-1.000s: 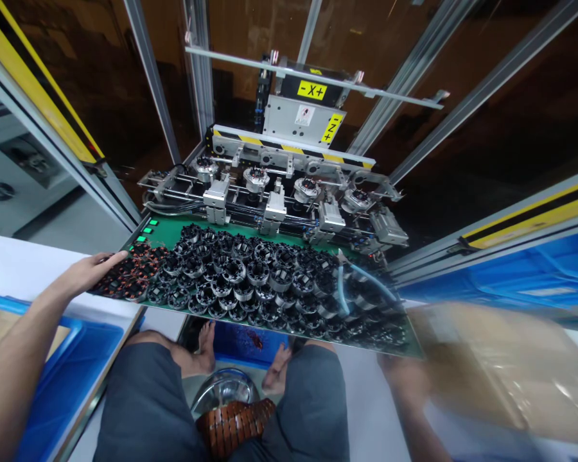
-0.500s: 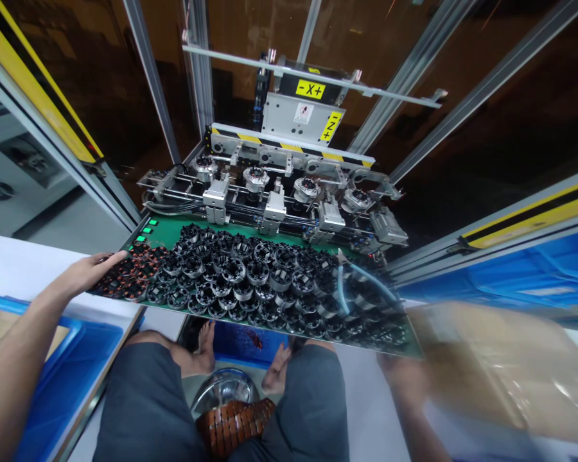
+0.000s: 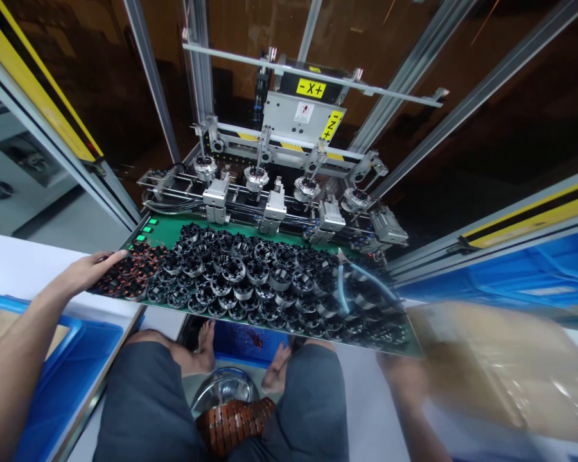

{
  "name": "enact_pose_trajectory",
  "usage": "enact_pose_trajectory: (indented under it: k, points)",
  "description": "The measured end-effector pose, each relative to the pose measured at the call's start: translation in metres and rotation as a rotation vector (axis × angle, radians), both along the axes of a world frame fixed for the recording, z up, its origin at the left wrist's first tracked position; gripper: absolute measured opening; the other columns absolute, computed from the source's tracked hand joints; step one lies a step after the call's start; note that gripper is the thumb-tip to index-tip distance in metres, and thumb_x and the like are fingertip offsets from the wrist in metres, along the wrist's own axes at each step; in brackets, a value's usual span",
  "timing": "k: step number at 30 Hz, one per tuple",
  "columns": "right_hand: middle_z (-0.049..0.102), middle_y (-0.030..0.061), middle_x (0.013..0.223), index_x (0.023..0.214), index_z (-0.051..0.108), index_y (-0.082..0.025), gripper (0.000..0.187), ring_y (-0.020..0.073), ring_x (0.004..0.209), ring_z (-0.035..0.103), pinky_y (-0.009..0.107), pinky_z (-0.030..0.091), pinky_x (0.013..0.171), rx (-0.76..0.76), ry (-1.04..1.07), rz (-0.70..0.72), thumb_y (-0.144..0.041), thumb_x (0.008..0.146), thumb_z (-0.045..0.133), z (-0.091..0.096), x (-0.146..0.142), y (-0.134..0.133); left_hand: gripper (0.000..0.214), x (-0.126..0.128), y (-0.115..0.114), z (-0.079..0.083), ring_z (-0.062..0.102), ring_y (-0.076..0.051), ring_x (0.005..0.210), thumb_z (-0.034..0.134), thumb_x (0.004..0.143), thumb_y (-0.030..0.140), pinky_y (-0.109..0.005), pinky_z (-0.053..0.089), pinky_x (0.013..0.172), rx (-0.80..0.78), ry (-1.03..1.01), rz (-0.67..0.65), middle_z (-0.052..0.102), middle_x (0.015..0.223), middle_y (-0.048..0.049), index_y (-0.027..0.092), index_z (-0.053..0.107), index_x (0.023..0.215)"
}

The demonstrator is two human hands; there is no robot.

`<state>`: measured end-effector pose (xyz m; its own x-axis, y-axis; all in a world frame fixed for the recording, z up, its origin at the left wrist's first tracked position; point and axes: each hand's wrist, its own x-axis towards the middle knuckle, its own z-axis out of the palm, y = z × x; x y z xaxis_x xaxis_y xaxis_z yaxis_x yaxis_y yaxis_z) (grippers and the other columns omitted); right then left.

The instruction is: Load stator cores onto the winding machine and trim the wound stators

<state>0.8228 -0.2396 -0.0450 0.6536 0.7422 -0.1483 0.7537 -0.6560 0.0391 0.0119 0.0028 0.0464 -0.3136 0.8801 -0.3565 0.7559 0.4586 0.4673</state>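
Note:
My left hand (image 3: 92,269) rests at the left end of the green work surface (image 3: 161,224), its visible fingers stretched out. It lies against a heap of copper-wound motor stators (image 3: 132,269); no grip shows. Beside that heap, black and grey stator cores (image 3: 243,269) are piled in rows across the surface. My right hand (image 3: 404,378) is a blur below the surface's front right corner, near a brown carton; its fingers cannot be made out. A pair of blue-handled cutting pliers (image 3: 343,276) lies on the right part of the pile.
Behind the pile stands a winding machine (image 3: 274,208) with several holders, each with a stator core. Yellow-faced posts (image 3: 43,83) flank it. At right are blue bins (image 3: 525,269) and a carton (image 3: 505,366); another blue bin (image 3: 84,346) is at left.
The machine's row of arms has swung from lying back to standing over the holders, with thin rods reaching down to the cores. Both my hands and the piled cores look unmoved.

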Motion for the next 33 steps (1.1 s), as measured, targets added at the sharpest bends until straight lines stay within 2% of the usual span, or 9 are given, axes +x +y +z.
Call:
enact_pose_trajectory:
  k: [3,9,15,20,25,33]
  points:
    - [0.080,0.0212,0.099,0.123,0.083,-0.013,0.055,0.0344,0.094,0.080,0.039,0.059,0.080,-0.008,0.002,0.005,-0.053,0.104,0.051,0.000,0.000,0.000,0.101,0.001,0.000,0.001,0.074,-0.039,0.130,0.049,0.084,0.092,-0.048,0.051,0.121,-0.013,0.002,0.003,0.082,0.133,-0.0164,0.012,0.077,0.139]
    - [0.080,0.0209,0.095,0.116,0.083,-0.013,0.054,0.0343,0.093,0.079,0.038,0.058,0.076,-0.032,0.004,0.043,-0.052,0.105,0.048,-0.003,0.005,-0.001,0.096,-0.002,0.001,-0.003,0.078,-0.039,0.118,0.050,0.085,0.093,-0.048,0.058,0.111,0.028,0.020,-0.003,0.085,0.118,-0.0147,0.013,0.081,0.130]
    - [0.080,0.0191,0.094,0.116,0.084,-0.014,0.052,0.0342,0.094,0.079,0.039,0.059,0.079,-0.008,-0.055,0.032,-0.052,0.104,0.050,-0.005,0.003,0.002,0.097,-0.005,0.002,-0.006,0.077,-0.039,0.121,0.051,0.085,0.092,-0.050,0.056,0.114,0.029,0.012,-0.001,0.084,0.123,-0.0153,0.013,0.080,0.133]
    - [0.080,0.0209,0.094,0.120,0.085,-0.014,0.057,0.0348,0.095,0.079,0.041,0.060,0.082,-0.010,-0.036,0.033,-0.056,0.105,0.049,-0.005,0.003,0.000,0.097,-0.006,0.002,-0.008,0.075,-0.040,0.127,0.052,0.085,0.092,-0.052,0.053,0.119,0.034,0.008,0.010,0.083,0.131,-0.0156,0.013,0.079,0.135]
    - [0.081,0.0231,0.098,0.121,0.084,-0.011,0.056,0.0356,0.095,0.079,0.041,0.060,0.081,-0.045,-0.042,0.035,-0.051,0.106,0.047,-0.004,0.003,-0.001,0.095,-0.007,0.001,-0.011,0.075,-0.042,0.129,0.051,0.085,0.092,-0.052,0.053,0.119,0.053,-0.007,0.015,0.082,0.132,-0.0179,0.015,0.081,0.133]
    - [0.081,0.0232,0.102,0.120,0.084,-0.012,0.059,0.0350,0.096,0.079,0.039,0.059,0.080,-0.084,-0.018,0.023,-0.054,0.107,0.045,-0.001,0.002,0.001,0.095,0.000,-0.001,-0.003,0.075,-0.040,0.128,0.051,0.086,0.089,-0.050,0.055,0.117,0.019,0.020,0.016,0.083,0.129,-0.0152,0.013,0.079,0.135]
